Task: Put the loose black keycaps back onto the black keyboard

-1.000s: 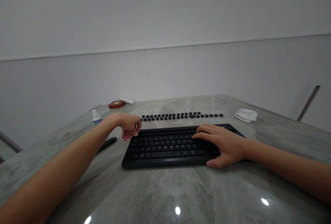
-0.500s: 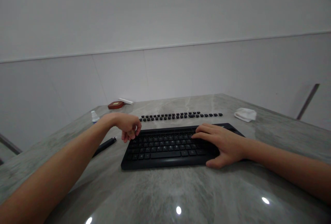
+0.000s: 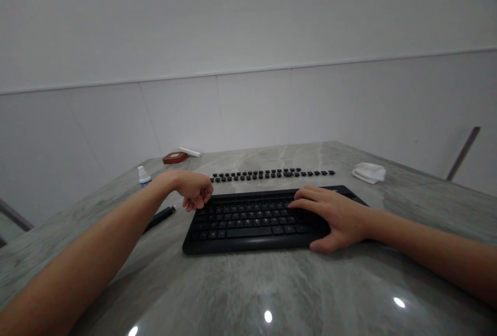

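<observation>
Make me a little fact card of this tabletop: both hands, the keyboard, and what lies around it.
Left hand: curled, at the far left corner of the keyboard; contents unclear
Right hand: fingers spread over the keyboard's right part
Beyond keyboard: two rows of small black keys on the table
Left side: bottle, black pen-like tool, reddish-brown box
Right side: white cloth

- The black rectangular keyboard point(image 3: 248, 244) looked plastic, its front edge smooth with a soft sheen.
- The small black loose keycaps point(image 3: 288, 174) seemed plastic.
- The grey veined tabletop point(image 3: 217, 294) was stone-like, polished and glossy.
- The white folded cloth point(image 3: 368, 172) looked soft and matt.
</observation>
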The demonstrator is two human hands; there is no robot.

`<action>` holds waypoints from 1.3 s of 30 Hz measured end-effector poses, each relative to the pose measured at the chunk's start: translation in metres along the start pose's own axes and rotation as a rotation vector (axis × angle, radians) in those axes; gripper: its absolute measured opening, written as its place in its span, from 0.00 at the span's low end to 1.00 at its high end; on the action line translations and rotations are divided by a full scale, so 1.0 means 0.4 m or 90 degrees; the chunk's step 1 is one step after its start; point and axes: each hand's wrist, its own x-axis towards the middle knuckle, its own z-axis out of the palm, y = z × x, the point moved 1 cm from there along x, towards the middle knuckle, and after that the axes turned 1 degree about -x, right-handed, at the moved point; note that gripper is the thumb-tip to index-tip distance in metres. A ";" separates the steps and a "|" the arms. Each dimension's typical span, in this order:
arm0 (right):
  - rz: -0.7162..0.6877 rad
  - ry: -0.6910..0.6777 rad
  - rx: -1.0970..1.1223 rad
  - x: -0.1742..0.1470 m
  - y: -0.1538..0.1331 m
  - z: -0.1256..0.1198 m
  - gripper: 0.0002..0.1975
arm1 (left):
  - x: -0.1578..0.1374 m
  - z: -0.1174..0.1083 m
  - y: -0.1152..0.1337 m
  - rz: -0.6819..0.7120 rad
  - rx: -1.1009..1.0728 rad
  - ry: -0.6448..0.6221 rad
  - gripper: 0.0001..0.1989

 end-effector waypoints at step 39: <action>-0.004 0.005 0.001 0.000 0.003 0.005 0.36 | -0.010 0.010 0.030 -0.065 0.006 0.027 0.06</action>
